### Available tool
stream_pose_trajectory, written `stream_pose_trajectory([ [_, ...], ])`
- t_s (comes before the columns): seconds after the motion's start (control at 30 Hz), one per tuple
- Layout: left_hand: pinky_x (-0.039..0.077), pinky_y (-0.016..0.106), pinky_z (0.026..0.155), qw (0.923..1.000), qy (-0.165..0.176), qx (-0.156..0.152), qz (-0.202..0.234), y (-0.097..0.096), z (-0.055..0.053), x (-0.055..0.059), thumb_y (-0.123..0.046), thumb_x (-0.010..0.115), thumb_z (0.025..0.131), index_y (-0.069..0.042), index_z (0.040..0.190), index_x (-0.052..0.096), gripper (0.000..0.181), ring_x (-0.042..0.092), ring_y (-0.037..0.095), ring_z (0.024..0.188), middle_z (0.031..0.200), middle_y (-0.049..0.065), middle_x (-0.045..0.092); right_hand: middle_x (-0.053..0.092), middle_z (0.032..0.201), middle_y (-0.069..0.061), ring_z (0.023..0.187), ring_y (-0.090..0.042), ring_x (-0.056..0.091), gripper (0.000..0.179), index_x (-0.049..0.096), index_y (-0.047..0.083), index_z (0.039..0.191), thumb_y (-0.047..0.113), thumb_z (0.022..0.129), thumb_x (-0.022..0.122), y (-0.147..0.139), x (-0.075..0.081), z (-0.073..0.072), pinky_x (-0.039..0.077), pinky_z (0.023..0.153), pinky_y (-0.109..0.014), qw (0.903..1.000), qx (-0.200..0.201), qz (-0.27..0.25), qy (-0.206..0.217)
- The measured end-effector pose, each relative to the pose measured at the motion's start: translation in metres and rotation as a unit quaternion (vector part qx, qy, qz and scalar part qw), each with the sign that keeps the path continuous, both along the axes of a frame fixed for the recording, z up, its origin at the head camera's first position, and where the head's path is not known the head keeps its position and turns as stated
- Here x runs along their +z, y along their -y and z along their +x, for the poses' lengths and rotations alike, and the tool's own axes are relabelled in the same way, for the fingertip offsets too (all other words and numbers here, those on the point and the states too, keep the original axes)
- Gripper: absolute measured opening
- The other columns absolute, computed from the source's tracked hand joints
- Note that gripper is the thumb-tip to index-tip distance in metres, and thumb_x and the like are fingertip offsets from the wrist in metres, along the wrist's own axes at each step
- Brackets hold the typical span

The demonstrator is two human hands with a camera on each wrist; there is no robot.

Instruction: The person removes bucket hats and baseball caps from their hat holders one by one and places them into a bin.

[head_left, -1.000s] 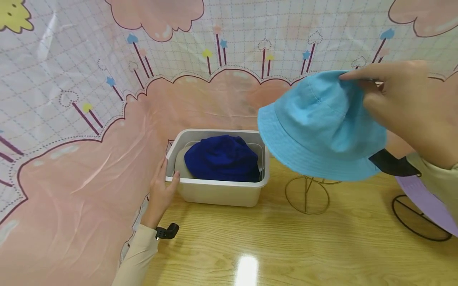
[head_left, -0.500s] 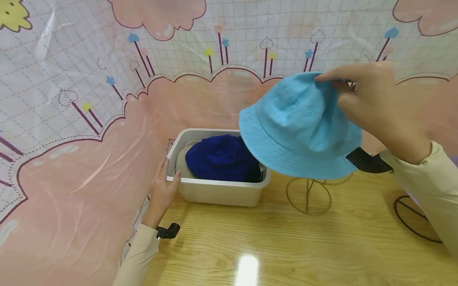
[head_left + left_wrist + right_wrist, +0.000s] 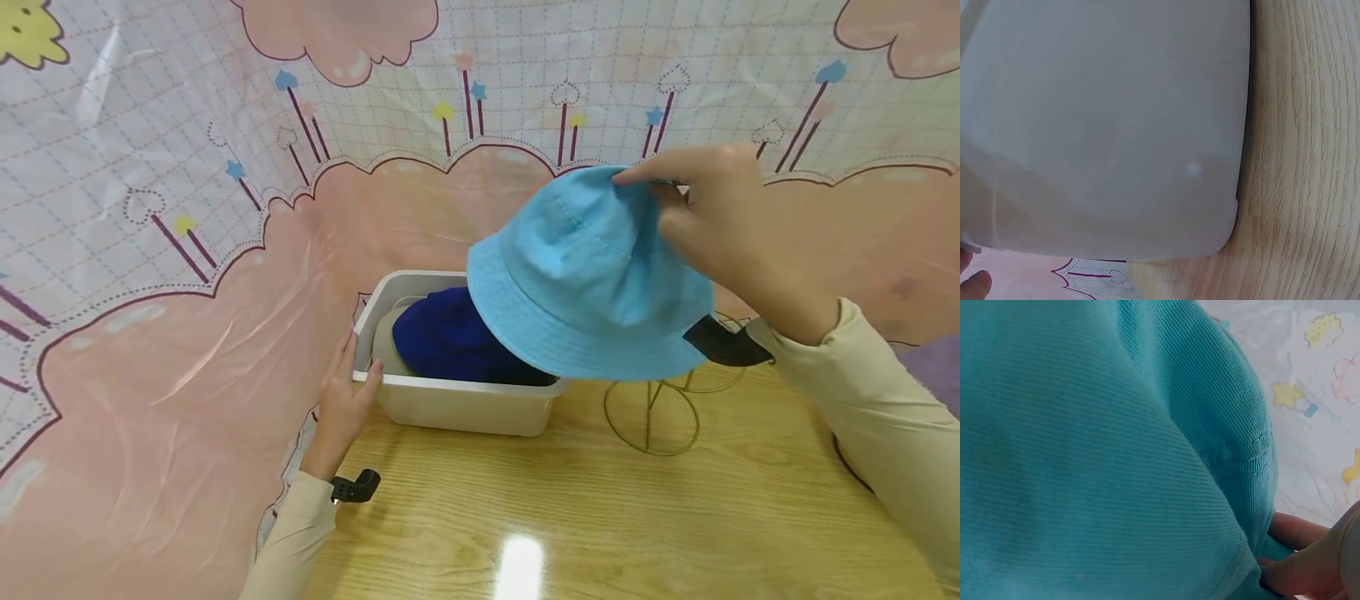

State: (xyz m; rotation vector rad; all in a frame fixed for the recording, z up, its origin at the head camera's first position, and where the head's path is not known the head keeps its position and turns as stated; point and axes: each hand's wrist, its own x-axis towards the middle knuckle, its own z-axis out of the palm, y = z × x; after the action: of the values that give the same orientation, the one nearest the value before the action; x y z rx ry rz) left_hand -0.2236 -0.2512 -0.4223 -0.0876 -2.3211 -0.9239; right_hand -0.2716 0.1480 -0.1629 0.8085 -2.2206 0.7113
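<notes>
In the head view my right hand (image 3: 720, 217) pinches a light blue bucket hat (image 3: 585, 267) by its crown, brim down. It hangs over the right part of a whitish plastic bin (image 3: 465, 408). Close up in the right wrist view, the blue fabric (image 3: 1097, 462) fills most of the picture, with thumb and finger at its edge. Inside the bin lie a dark blue cloth hat (image 3: 450, 337) and a beige item (image 3: 386, 342) partly beneath it. My left hand (image 3: 345, 408) rests at the bin's front left corner, fingers extended along the side and thumb at the front rim.
Right of the bin, a gold wire stand (image 3: 651, 417) is on the wooden table (image 3: 600, 517). Something purple (image 3: 937, 371) and part of a dark ring show at the far right behind my sleeve. A printed pink and white sheet (image 3: 450, 208) hangs behind and left.
My right hand has carried the light blue bucket hat leftward, so it now covers the bin's right part. The left hand has stayed at the bin's corner.
</notes>
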Motion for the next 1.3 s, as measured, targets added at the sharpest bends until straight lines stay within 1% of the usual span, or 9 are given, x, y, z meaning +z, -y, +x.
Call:
stream_pose_trajectory([
  [0.2,0.027,0.052,0.107,1.0000,-0.003,0.004,-0.003,-0.002,-0.001,-0.001,-0.023,0.059,0.090,0.008,0.140,0.037,0.064,0.034,0.039,0.133,0.147,0.020,0.035,0.071,0.096,-0.013,0.072,-0.019,0.056,0.038,0.076,0.003,0.095,-0.015,0.083,0.045,0.013,-0.009,-0.005,0.028,0.054,-0.015,0.9993,0.028,-0.012,0.020],
  [0.3,0.027,0.052,0.107,1.0000,-0.006,0.005,-0.005,-0.002,-0.002,-0.002,-0.023,0.060,0.090,0.008,0.140,0.037,0.063,0.034,0.039,0.133,0.147,0.020,0.035,0.071,0.096,-0.012,0.076,-0.018,0.057,0.039,0.077,0.005,0.095,-0.015,0.082,0.046,0.019,-0.014,-0.009,0.032,0.061,-0.018,0.9991,0.036,-0.010,0.022],
  [0.47,0.027,0.053,0.107,1.0000,-0.006,0.007,-0.004,-0.002,-0.001,-0.001,-0.023,0.060,0.090,0.009,0.140,0.037,0.063,0.034,0.038,0.133,0.147,0.019,0.035,0.072,0.090,-0.010,0.066,-0.018,0.051,0.039,0.077,0.008,0.096,-0.012,0.081,0.047,0.028,-0.023,-0.016,0.033,0.058,-0.024,0.9990,0.044,0.005,0.006],
  [0.6,0.027,0.053,0.107,1.0000,-0.004,0.006,-0.001,-0.002,-0.001,-0.002,-0.023,0.060,0.090,0.007,0.141,0.037,0.063,0.033,0.037,0.134,0.148,0.018,0.034,0.072,0.091,-0.009,0.066,-0.017,0.055,0.041,0.076,0.007,0.099,-0.012,0.078,0.046,0.034,-0.030,-0.021,0.040,0.059,-0.027,0.9981,0.059,0.014,-0.010],
  [0.7,0.028,0.054,0.106,1.0000,-0.006,0.005,-0.001,-0.002,-0.002,-0.002,-0.023,0.059,0.090,0.006,0.141,0.037,0.063,0.033,0.037,0.134,0.148,0.018,0.034,0.071,0.097,-0.011,0.078,-0.018,0.062,0.043,0.075,0.003,0.098,-0.016,0.076,0.044,0.039,-0.035,-0.025,0.047,0.068,-0.030,0.9962,0.087,-0.004,-0.004],
  [0.87,0.028,0.054,0.106,1.0000,-0.007,0.004,0.001,-0.002,-0.003,-0.003,-0.023,0.059,0.090,0.006,0.141,0.037,0.062,0.033,0.037,0.134,0.148,0.018,0.034,0.070,0.099,-0.013,0.094,-0.022,0.062,0.040,0.075,0.001,0.097,-0.016,0.079,0.043,0.049,-0.040,-0.029,0.047,0.075,-0.033,0.9927,0.107,-0.044,0.033],
  [0.93,0.028,0.054,0.106,1.0000,-0.006,0.003,0.002,-0.002,-0.002,-0.003,-0.023,0.059,0.091,0.006,0.142,0.037,0.063,0.033,0.036,0.134,0.148,0.018,0.034,0.071,0.098,-0.013,0.097,-0.022,0.063,0.040,0.075,0.002,0.097,-0.016,0.080,0.043,0.054,-0.041,-0.030,0.047,0.079,-0.033,0.9919,0.114,-0.050,0.027],
  [1.1,0.028,0.055,0.106,1.0000,-0.005,0.001,0.003,-0.002,-0.001,-0.002,-0.023,0.059,0.091,0.006,0.142,0.036,0.063,0.032,0.036,0.134,0.149,0.017,0.032,0.071,0.095,-0.013,0.097,-0.023,0.064,0.038,0.075,0.000,0.094,-0.018,0.080,0.045,0.064,-0.047,-0.034,0.049,0.086,-0.035,0.9885,0.135,-0.068,0.001],
  [1.3,0.027,0.053,0.107,1.0000,-0.003,0.001,0.000,-0.002,-0.001,-0.001,-0.024,0.058,0.092,0.006,0.142,0.035,0.063,0.031,0.034,0.135,0.150,0.015,0.032,0.071,0.093,-0.014,0.094,-0.023,0.066,0.034,0.075,-0.003,0.092,-0.018,0.081,0.047,0.073,-0.054,-0.038,0.051,0.082,-0.035,0.9857,0.141,-0.091,-0.013],
])
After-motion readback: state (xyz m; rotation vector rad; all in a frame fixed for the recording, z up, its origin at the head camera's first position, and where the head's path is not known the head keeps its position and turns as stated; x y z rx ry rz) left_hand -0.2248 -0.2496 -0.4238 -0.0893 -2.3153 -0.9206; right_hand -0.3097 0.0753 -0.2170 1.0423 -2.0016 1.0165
